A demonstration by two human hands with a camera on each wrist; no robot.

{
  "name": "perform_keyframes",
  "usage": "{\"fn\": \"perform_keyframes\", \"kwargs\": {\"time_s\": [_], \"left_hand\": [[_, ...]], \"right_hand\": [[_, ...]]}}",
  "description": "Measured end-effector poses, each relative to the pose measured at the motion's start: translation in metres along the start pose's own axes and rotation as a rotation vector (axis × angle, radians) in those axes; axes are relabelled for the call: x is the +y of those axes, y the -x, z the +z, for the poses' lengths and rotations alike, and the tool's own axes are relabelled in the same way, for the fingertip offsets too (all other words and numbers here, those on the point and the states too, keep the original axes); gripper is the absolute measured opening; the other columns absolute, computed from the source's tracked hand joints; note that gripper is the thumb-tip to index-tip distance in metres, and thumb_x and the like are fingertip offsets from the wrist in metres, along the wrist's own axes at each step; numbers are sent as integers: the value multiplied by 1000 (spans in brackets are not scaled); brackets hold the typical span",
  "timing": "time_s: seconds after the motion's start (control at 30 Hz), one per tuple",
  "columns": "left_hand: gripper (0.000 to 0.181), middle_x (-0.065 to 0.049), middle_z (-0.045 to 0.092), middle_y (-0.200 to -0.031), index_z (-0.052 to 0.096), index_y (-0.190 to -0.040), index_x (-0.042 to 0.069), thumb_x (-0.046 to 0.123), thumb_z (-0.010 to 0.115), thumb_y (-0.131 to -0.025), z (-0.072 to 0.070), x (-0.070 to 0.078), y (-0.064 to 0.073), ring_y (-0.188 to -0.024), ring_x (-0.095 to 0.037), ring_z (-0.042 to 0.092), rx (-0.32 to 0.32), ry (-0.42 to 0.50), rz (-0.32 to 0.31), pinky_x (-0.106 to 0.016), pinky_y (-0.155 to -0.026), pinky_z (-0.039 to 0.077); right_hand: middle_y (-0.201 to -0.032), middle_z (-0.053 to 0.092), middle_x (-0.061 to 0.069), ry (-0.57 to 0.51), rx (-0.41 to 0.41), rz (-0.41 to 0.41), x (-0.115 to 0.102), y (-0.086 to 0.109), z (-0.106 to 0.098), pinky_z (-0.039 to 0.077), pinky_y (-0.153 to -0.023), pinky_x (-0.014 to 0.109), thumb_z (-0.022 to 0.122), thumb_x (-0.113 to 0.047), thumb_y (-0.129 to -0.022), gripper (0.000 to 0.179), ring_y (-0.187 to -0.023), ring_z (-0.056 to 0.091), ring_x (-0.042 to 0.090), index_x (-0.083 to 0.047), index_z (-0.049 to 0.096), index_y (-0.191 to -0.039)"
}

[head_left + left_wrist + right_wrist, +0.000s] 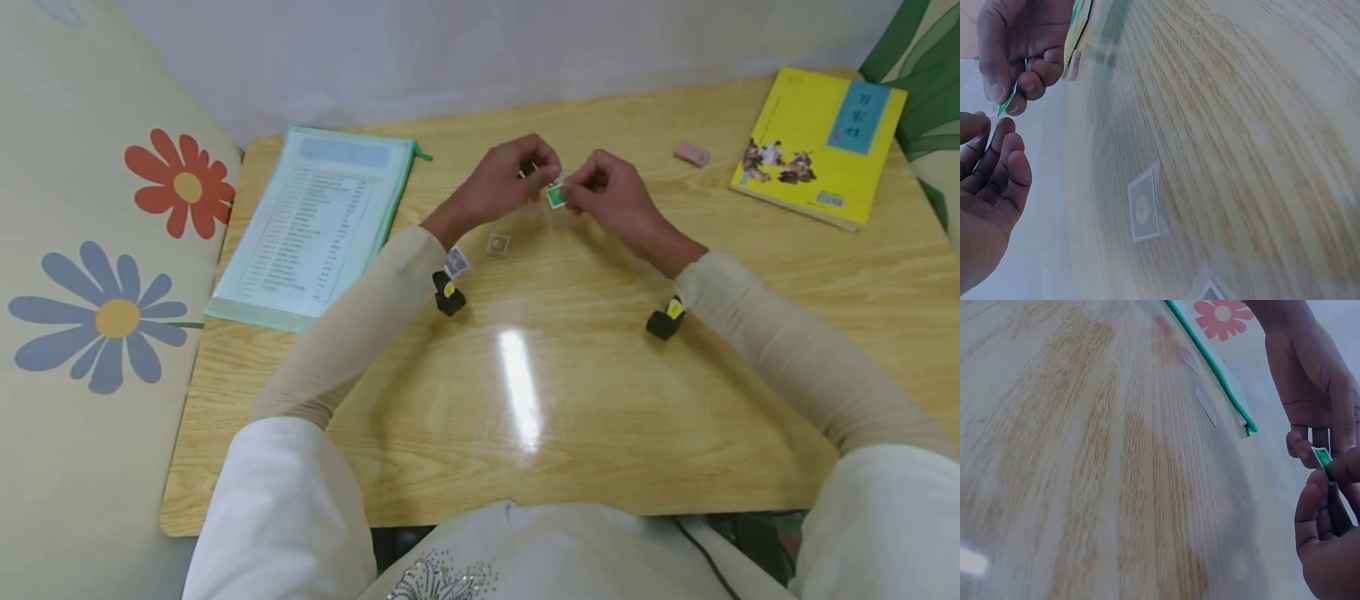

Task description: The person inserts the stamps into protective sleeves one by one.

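A small green postage stamp [556, 196] with a white border is held up between the two hands above the far middle of the table. My right hand [611, 193] pinches it between thumb and fingertips. From the other side, the thumb and fingers of my left hand [512, 179] grip its edge. The right wrist view shows the stamp [1323, 459] tilted, partly covered by fingertips. On the table below lie a stamp with a round tan design [497, 244] and, beside the left wrist, a purple-blue stamp [456, 262]; both look to be in clear sleeves.
At the left lies a clear folder with a green zip edge [300, 225] and a printed list inside. A pink eraser [692, 153] and a yellow book [821, 150] lie at the back right. A wall [480, 58] runs along the table's far edge.
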State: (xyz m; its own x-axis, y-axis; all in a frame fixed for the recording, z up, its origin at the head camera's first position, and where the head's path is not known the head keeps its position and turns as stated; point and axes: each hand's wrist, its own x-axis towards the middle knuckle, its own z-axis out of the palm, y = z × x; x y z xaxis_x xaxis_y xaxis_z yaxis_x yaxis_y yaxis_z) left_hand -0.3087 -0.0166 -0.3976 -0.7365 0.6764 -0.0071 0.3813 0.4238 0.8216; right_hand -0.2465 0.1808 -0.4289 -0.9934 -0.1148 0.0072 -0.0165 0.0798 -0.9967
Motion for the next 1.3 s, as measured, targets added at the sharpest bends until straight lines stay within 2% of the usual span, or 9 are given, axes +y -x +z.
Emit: {"fn": "perform_keyframes", "kwargs": {"time_s": [0.37, 0.57, 0.67, 0.77, 0.9, 1.0, 1.13, 1.2, 1.3], "left_hand": [[19, -3, 62, -111, 64, -115, 13, 27, 58, -103, 0, 5, -1, -98, -28, 59, -4, 12, -22, -34, -73, 47], [22, -5, 63, -108, 62, -116, 10, 27, 59, -102, 0, 3, 2, -91, -29, 64, 17, 14, -32, -36, -72, 52], [21, -7, 65, -108, 61, -116, 9, 25, 59, -103, -1, 2, 4, -87, -27, 67, 20, 36, -35, -42, -74, 54], [20, -8, 69, -107, 60, -114, 8, 24, 59, -103, -3, 1, 5, -86, -25, 69, 20, 64, -33, -45, -76, 55], [19, -7, 71, -106, 59, -112, 7, 23, 59, -103, -3, 0, 6, -87, -27, 69, 5, 98, -24, -47, -78, 55], [19, -10, 71, -109, 58, -112, 6, 23, 59, -103, -4, 1, 7, -87, -30, 69, -7, 106, -20, -47, -78, 56], [18, -12, 71, -108, 58, -112, 4, 20, 58, -103, -4, 9, 11, -88, -34, 69, -10, 104, -26, -46, -77, 56], [17, -11, 71, -106, 57, -113, 3, 17, 57, -104, -4, 16, 14, -89, -36, 68, -9, 98, -37, -46, -77, 56], [17, -9, 71, -105, 57, -113, 2, 16, 57, -104, -4, 17, 15, -88, -36, 68, -6, 94, -53, -46, -78, 56]], "right_hand": [[-101, 64, 12, -25, -34, -37, 0, -2, 5, 55, -78, 29, 66, -5, -97, 10, -84, 64, 21, -1, 57, -100], [-103, 64, 16, 87, -50, -37, 0, 2, -1, 55, -77, 40, 66, -17, -99, 18, -84, 64, 26, -5, 55, -105], [-100, 65, 18, 104, -27, -45, -2, 5, -7, 54, -72, 40, 64, -23, -100, 20, -77, 63, 25, -8, 54, -107], [-92, 64, 20, 46, 5, -137, -8, 8, -9, 51, -62, 35, 61, -20, -102, 19, -69, 58, 25, -5, 52, -109], [-82, 58, 21, 18, 42, -330, -20, 15, -6, 42, -52, 30, 57, -14, -104, 17, -61, 50, 25, 1, 51, -110], [-81, 57, 20, 98, 68, -414, -29, 19, -2, 39, -51, 30, 56, -13, -104, 18, -60, 49, 24, 3, 51, -111], [-84, 59, 18, 260, 106, -443, -34, 20, 3, 38, -55, 31, 55, -15, -105, 22, -64, 50, 21, 5, 50, -114], [-84, 60, 14, 329, 126, -452, -27, 15, 2, 38, -57, 30, 55, -18, -105, 24, -65, 50, 19, 3, 51, -115], [-83, 60, 7, 395, 143, -466, -16, 6, -1, 39, -57, 30, 55, -25, -106, 27, -65, 51, 16, -1, 52, -116]]}}
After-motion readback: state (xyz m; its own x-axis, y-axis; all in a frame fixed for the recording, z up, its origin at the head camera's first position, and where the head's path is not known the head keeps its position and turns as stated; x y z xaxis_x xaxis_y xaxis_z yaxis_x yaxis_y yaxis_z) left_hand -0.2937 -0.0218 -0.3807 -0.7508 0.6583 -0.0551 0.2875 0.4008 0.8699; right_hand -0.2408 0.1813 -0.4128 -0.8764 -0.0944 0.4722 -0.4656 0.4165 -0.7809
